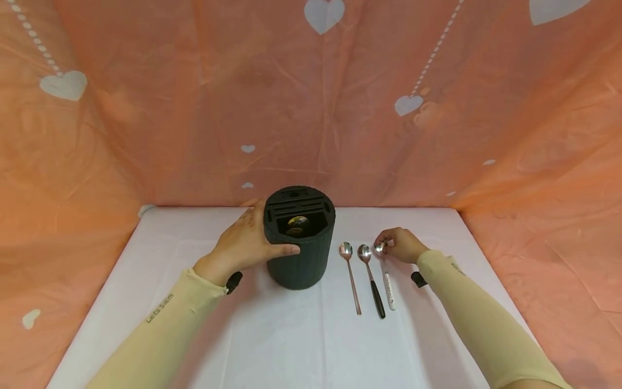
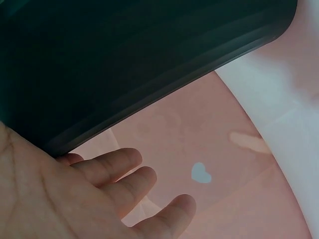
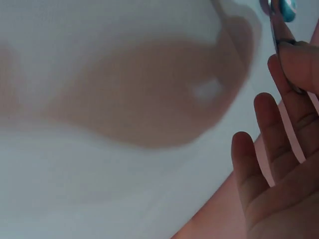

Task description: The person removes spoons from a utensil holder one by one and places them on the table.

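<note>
A dark, ribbed utensil holder (image 1: 302,266) with a slotted top stands upright on the table. My left hand (image 1: 243,241) grips its left side, thumb across the front and fingers partly hidden behind. In the left wrist view, several fingers (image 2: 114,167) extend past the holder's dark wall (image 2: 124,59). A shiny rounded piece (image 1: 298,221) shows inside the large opening. To the right, my right hand (image 1: 400,246) pinches the bowl end of a spoon with a white patterned handle (image 1: 389,292). Thumb and index finger meet on its metal (image 3: 275,50) in the right wrist view, other fingers extended.
Left of the pinched spoon lie a black-handled spoon (image 1: 377,299) and a slim copper-coloured spoon (image 1: 353,286), bowls toward the back. A white cloth covers the table (image 1: 277,340). Orange-pink sheeting (image 1: 218,108) with white hearts encloses the back and both sides.
</note>
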A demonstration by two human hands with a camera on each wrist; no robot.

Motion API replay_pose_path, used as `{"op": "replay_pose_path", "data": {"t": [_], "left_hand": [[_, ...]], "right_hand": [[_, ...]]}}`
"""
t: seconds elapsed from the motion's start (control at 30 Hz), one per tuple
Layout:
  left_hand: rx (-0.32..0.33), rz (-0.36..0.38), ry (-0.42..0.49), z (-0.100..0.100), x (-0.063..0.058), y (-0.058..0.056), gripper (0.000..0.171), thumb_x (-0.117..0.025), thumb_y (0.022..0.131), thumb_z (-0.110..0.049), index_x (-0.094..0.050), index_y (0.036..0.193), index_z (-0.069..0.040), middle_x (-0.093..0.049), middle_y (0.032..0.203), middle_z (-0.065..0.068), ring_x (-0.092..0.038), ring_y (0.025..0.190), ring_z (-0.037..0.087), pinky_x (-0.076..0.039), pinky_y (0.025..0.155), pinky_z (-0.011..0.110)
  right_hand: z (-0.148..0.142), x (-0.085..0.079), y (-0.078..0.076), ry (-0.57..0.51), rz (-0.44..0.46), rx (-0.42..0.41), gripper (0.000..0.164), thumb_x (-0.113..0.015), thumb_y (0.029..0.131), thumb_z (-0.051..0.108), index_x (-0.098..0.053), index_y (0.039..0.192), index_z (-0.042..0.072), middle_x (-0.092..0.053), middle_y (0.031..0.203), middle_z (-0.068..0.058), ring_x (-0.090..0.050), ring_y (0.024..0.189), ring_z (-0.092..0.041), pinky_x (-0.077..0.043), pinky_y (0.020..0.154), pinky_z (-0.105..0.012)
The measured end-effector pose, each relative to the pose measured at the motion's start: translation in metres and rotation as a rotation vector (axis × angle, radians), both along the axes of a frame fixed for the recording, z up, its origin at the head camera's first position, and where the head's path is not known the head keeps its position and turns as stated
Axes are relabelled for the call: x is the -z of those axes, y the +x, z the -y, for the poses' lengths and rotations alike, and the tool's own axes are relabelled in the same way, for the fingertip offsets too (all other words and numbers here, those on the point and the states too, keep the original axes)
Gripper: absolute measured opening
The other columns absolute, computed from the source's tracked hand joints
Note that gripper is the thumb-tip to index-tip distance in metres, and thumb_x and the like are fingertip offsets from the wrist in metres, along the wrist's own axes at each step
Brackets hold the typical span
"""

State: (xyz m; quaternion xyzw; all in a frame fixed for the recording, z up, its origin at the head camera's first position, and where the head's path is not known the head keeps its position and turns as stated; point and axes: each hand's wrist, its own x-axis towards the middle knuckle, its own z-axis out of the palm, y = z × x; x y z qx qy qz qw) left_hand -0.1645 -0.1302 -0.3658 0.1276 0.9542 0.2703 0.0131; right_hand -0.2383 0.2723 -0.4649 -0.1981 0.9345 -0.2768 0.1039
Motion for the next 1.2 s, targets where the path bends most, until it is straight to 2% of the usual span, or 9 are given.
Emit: {"op": "replay_pose_path", "data": {"t": [0.4,0.6,0.8,0.9,1.2], "left_hand": [[-0.008,0.005,0.005,-0.001,0.001,0.002,0.131,-0.072,0.062,-0.084,-0.016,0.156,-0.012,-0.039,0.152,0.016,-0.041,0.136,0.036,-0.041,0.101,0.056],[-0.007,0.014,0.001,-0.001,0.0,0.003,0.132,-0.07,0.062,-0.085,-0.015,0.157,-0.012,-0.037,0.153,0.017,-0.04,0.137,0.036,-0.04,0.102,0.056],[-0.006,0.005,0.012,0.0,-0.003,0.002,0.128,-0.072,0.064,-0.082,-0.015,0.157,-0.014,-0.037,0.153,0.016,-0.039,0.137,0.035,-0.04,0.101,0.057],[-0.003,0.01,0.025,0.001,-0.003,0.002,0.126,-0.073,0.064,-0.081,-0.017,0.156,-0.015,-0.038,0.151,0.015,-0.039,0.137,0.034,-0.041,0.1,0.057],[-0.003,0.001,0.015,0.002,0.0,0.0,0.13,-0.07,0.062,-0.085,-0.014,0.157,-0.015,-0.039,0.151,0.016,-0.042,0.135,0.036,-0.041,0.099,0.057]], "right_hand": [[0.0,0.02,0.002,0.056,-0.015,0.027,0.023,-0.068,0.083,-0.004,-0.075,0.092,0.016,-0.069,0.092,0.003,-0.06,0.098,-0.025,-0.045,0.092,-0.05],[-0.003,0.02,0.001,0.08,-0.057,0.026,0.026,-0.062,0.085,-0.007,-0.076,0.091,0.015,-0.07,0.097,-0.001,-0.062,0.107,-0.032,-0.043,0.098,-0.052],[-0.005,0.001,-0.001,0.09,-0.102,0.021,0.023,-0.065,0.086,-0.008,-0.076,0.096,0.01,-0.069,0.111,-0.012,-0.056,0.119,-0.041,-0.039,0.102,-0.057],[-0.009,-0.011,0.001,0.098,-0.12,0.023,0.023,-0.065,0.086,-0.007,-0.076,0.1,0.007,-0.069,0.113,-0.014,-0.056,0.12,-0.041,-0.039,0.103,-0.057],[-0.006,-0.066,0.01,0.078,-0.215,-0.044,0.019,-0.068,0.091,0.001,-0.074,0.109,0.006,-0.069,0.115,-0.01,-0.058,0.117,-0.035,-0.043,0.099,-0.052]]}}
